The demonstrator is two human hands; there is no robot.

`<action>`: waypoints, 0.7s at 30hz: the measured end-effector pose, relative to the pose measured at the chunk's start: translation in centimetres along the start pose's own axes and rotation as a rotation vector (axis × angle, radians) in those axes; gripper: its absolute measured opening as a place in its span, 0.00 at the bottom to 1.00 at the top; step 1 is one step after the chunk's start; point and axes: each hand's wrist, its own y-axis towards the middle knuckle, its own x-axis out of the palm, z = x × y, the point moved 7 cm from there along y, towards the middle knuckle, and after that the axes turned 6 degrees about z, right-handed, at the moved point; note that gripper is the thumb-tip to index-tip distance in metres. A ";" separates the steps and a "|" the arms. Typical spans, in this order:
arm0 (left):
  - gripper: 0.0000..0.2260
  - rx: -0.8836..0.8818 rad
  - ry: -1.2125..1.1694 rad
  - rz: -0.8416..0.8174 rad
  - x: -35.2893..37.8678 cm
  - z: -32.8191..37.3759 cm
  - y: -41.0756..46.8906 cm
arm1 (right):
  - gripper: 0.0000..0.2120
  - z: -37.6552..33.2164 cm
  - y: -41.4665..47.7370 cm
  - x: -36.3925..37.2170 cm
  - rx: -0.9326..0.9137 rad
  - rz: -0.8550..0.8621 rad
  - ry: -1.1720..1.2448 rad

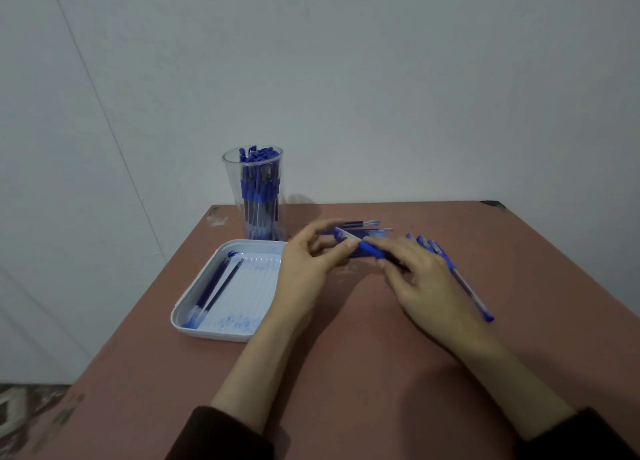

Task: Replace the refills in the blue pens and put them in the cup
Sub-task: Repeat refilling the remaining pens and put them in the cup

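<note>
Pale grey wall [381,78] behind a reddish-brown table [346,373]; a strip of patterned floor [20,407] shows at the lower left.

A white rectangular tray [214,335] sits on the left part of the table. It holds two dark blue refills [214,288] lying side by side on a diagonal, with blue ink smears [239,321] on the tray floor.

Just behind the tray, near the table's far edge, stands a tall clear cup [231,182]. It is packed with upright blue pens [259,189], caps at the top.

The left hand [304,269] is at mid table, just right of the tray. Its thumb and forefinger are pinched narrow on the pale, clear end of one blue pen [363,246]; the other fingers are loosely curled.

This pen is held between both hands, tilted down to the right, with a blue grip section and a clear barrel. Any print on it is too blurred to read.

Behind the hands a few loose refills [363,227] lie flat on the table, tips pointing right.

The right hand [426,279] has thumb and fingers curled close round the blue part of the same pen, back of the hand up.

Just beside and partly under that hand, a small row of capped blue pens [467,290] lies on the table, running toward the near right. Labels on them are illegible.

Dark sleeves [221,435] show at the bottom edge.
</note>
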 end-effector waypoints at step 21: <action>0.11 0.741 0.742 0.403 -6.3 18.6 9.1 | 0.13 1.5 -0.7 1.0 0.015 -0.075 -0.105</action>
